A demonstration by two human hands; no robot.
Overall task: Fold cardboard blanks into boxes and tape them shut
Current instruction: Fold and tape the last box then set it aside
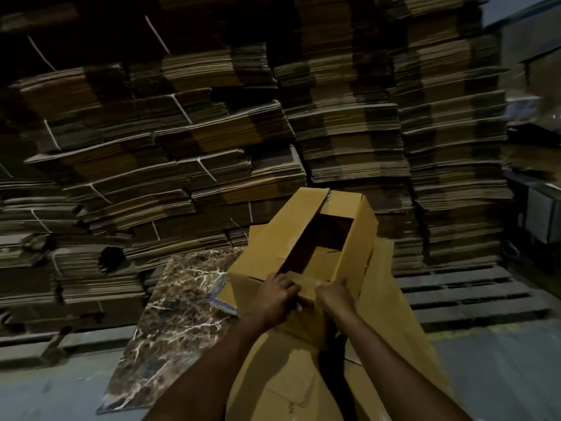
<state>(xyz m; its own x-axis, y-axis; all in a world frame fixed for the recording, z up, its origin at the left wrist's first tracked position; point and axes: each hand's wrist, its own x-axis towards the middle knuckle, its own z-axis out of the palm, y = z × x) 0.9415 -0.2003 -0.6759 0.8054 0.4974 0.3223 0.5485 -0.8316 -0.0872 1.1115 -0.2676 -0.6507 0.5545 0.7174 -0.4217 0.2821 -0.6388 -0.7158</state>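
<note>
Forearms (212,360) stretched forward, left hand (274,297) and right hand (335,296) both curled round near flap (307,286), box (273,238) open-topped

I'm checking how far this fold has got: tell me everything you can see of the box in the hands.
The box is plain tan corrugated cardboard, erected but not closed: one long flap lies folded over, and a dark gap shows the inside. Its long side runs away from the person, above flat cardboard sheets. The left hand and right hand grip its near end, at the short flap.
</note>
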